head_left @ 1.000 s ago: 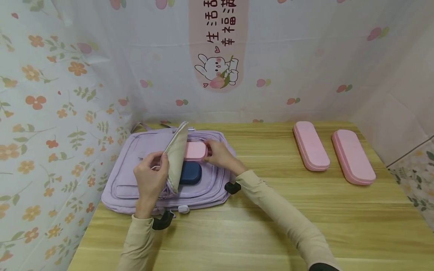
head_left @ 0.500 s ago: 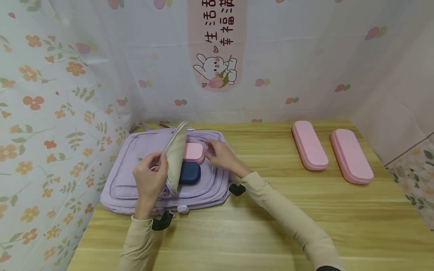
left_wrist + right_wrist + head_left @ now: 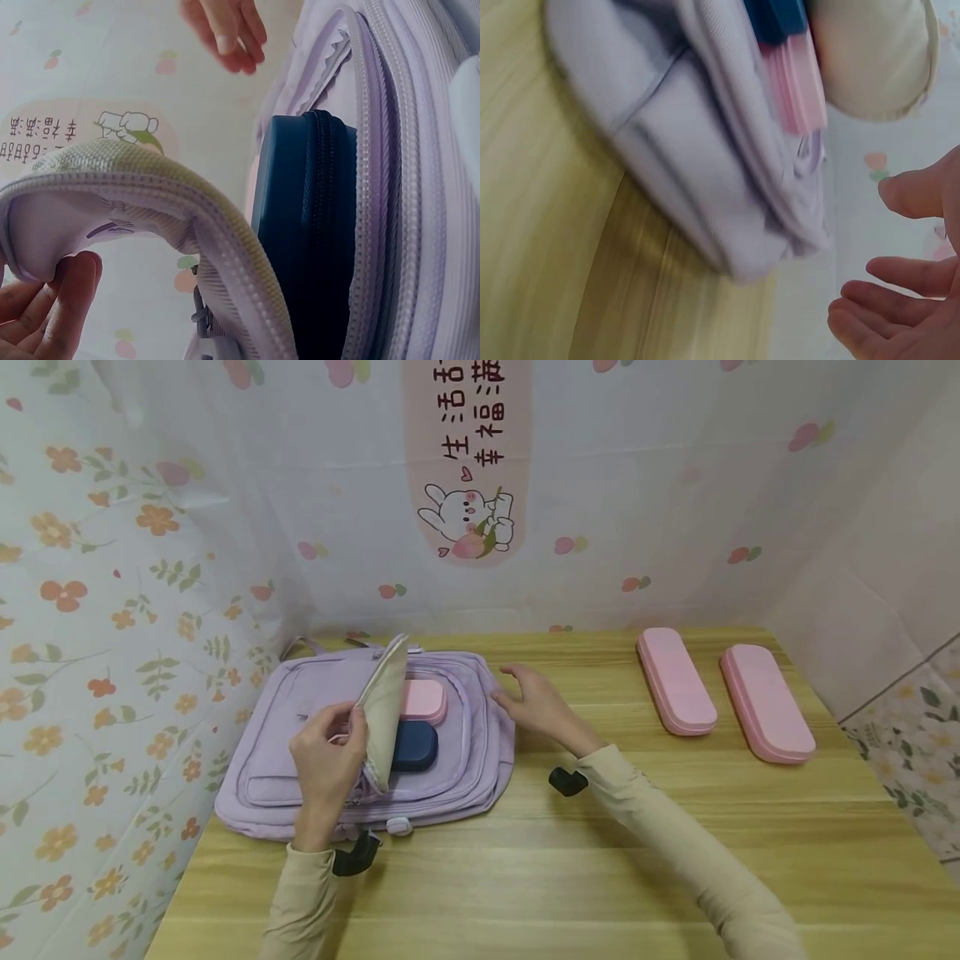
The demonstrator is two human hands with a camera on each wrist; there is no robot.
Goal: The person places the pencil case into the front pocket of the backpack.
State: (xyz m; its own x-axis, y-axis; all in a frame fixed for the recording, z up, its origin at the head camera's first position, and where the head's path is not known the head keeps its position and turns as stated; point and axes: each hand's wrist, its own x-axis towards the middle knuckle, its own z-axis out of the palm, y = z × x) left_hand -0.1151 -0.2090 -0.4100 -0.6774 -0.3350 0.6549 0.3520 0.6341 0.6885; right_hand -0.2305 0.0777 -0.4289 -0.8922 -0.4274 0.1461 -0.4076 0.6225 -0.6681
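A lavender backpack (image 3: 285, 752) lies flat at the left of the table, its front pocket unzipped. My left hand (image 3: 327, 753) pinches the edge of the pocket's cream-lined flap (image 3: 386, 710) and holds it raised. Under the flap, a pink case (image 3: 426, 702) and a dark blue zipped case (image 3: 300, 195) lie side by side in the pocket, their left ends hidden by the flap in the head view. My right hand (image 3: 542, 700), fingers spread and holding nothing, hovers by the backpack's right end, apart from the pink case.
Two more pink cases, a nearer-middle one (image 3: 677, 681) and a far-right one (image 3: 768, 703), lie on the wooden table (image 3: 600, 877) at the right. A patterned curtain (image 3: 600, 510) hangs behind the table and along its left side.
My right hand has let go of the pink case and drawn back to the right, off the pocket. The left hand still holds the flap up.
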